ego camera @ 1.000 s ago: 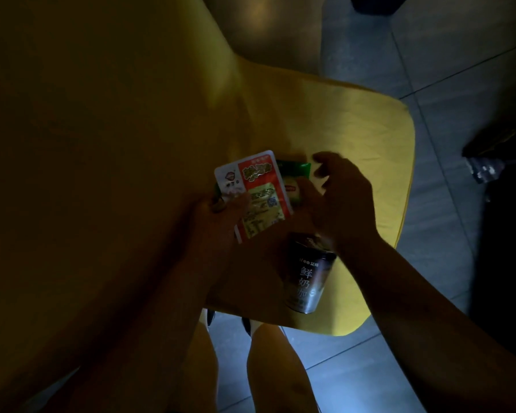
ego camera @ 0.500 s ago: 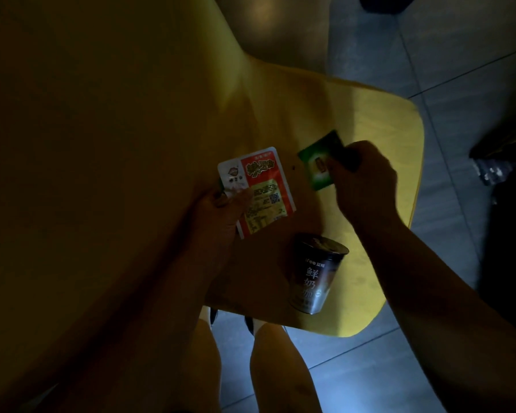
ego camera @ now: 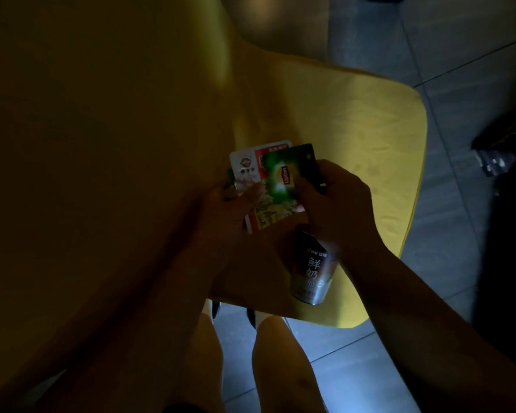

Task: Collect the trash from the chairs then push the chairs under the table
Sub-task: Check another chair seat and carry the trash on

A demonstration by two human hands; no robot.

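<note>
You're mid-collection here, still on the trash part, nowhere near pushing chairs yet. Your left hand (ego camera: 233, 210) is pinched around the red-and-white snack wrapper (ego camera: 251, 171), thumb on top and the other fingers hidden underneath, so that one's already secured. Your right hand (ego camera: 337, 207) is clenched on the green Lipton packet (ego camera: 283, 177), holding it by its right edge with the fingertips curled over, and the packet lies right across the red wrapper, overlapping it just above your left thumb. Looks to me like you're stacking the green one onto the pile so one hand carries both.

There's also a sliver of something green poking out just left of the left thumb, too dark to say what it is.

The dark coffee cup (ego camera: 312, 272) sits on the yellow chair (ego camera: 370, 138) seat, just below your right palm and wrist, near the front edge of the seat. Nothing is touching it as far as I can tell.

So next move, I'd guess: clamp your left thumb down over the green packet so the right hand can let go, then drop the freed right hand straight down onto the cup. Watch your wrist, since the cup's close enough to the edge that a bump could knock it off onto the tiled floor (ego camera: 459, 70). Chair pushing comes after the seat's clear.
</note>
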